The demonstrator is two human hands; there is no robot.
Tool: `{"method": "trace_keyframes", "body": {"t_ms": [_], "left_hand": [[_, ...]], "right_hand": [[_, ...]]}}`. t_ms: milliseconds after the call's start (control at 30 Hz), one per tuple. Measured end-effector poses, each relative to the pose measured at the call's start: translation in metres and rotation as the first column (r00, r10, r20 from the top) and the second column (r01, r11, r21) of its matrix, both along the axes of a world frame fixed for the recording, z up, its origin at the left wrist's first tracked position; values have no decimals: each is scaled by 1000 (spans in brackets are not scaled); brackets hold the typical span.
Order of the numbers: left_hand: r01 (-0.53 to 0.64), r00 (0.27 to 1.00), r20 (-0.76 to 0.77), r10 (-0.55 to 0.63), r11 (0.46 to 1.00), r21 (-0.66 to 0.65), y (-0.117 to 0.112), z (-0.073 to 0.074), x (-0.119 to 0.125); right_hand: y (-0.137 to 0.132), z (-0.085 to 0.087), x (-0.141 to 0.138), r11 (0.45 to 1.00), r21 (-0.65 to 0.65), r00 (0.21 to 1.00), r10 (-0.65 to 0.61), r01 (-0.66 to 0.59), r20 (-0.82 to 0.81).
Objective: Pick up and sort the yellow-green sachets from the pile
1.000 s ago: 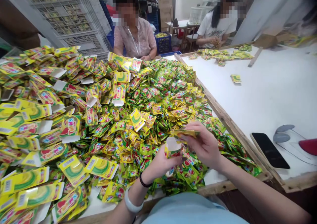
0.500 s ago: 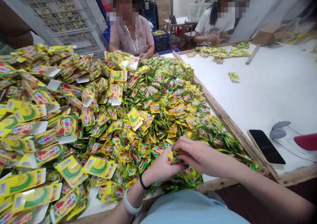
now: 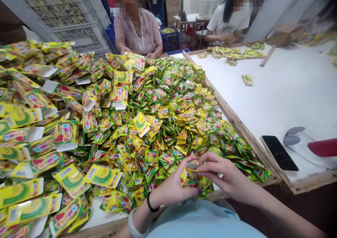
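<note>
My left hand (image 3: 177, 184) is wrapped round a small yellow box (image 3: 184, 176), whose open mouth faces my right hand. My right hand (image 3: 223, 173) has its thumb and fingers closed at that mouth, pinching a thin yellow-edged piece; whether it is a flap or a packet I cannot tell. Just beyond both hands spreads a heap of small green and yellow packets (image 3: 168, 125). To the left lie many flat yellow boxes (image 3: 104, 176) with fruit pictures, several with white open ends.
A wooden strip (image 3: 231, 120) borders the heap on the right. Past it are a phone (image 3: 280, 153), sunglasses (image 3: 291, 139) and a red case (image 3: 322, 147) on the white table (image 3: 273, 101). Two people sit across. White crates (image 3: 65, 20) stand at the back left.
My hands have moved slightly down and apart, and the box's open mouth now shows between them. My right fingers have shifted right, pinching at its edge. The view has shifted a little.
</note>
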State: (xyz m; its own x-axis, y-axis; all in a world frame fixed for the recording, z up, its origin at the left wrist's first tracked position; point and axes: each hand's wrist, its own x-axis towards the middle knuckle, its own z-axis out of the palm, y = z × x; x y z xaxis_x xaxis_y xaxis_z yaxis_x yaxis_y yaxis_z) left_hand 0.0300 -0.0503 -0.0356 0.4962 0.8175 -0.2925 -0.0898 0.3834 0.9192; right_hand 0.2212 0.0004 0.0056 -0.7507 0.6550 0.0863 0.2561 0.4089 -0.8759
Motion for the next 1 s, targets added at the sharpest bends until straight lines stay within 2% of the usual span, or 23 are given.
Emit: {"method": "trace_keyframes", "body": {"t_ms": [100, 200, 367, 567, 633, 733, 800, 900, 967, 1000], "left_hand": [[31, 995, 102, -25, 998, -59, 5, 2, 0], [46, 987, 158, -33, 996, -77, 8, 1, 0], [37, 995, 94, -30, 996, -82, 4, -4, -1], [48, 993, -110, -43, 998, 45, 2, -3, -2], [56, 991, -120, -53, 998, 30, 3, -2, -3], [56, 989, -142, -48, 997, 50, 5, -1, -5], [65, 981, -191, -46, 994, 92, 5, -1, -4], [70, 975, -215, -50, 994, 85, 6, 0, 2], [40, 991, -130, -30, 997, 70, 12, 2, 4], [6, 997, -72, 1, 996, 88, 16, 3, 3]], "right_hand": [[0, -9, -3, 994, -17, 992, -112, 111, -49], [0, -14, -6, 987, -94, 991, -131, 128, -30], [5, -11, -2, 969, -245, 992, 65, -37, 107], [12, -9, 0, 898, -398, 961, 252, -188, 116], [14, -3, 2, 904, -381, 965, 245, -193, 92], [12, 4, 0, 956, -246, 982, 177, -158, 57], [7, 3, -4, 960, -190, 975, 217, -203, 54], [0, -3, -9, 949, -183, 958, 276, -258, 79], [4, -5, -3, 973, -145, 978, 194, -182, 73], [11, -4, 3, 989, -110, 992, 104, -96, 68]]}}
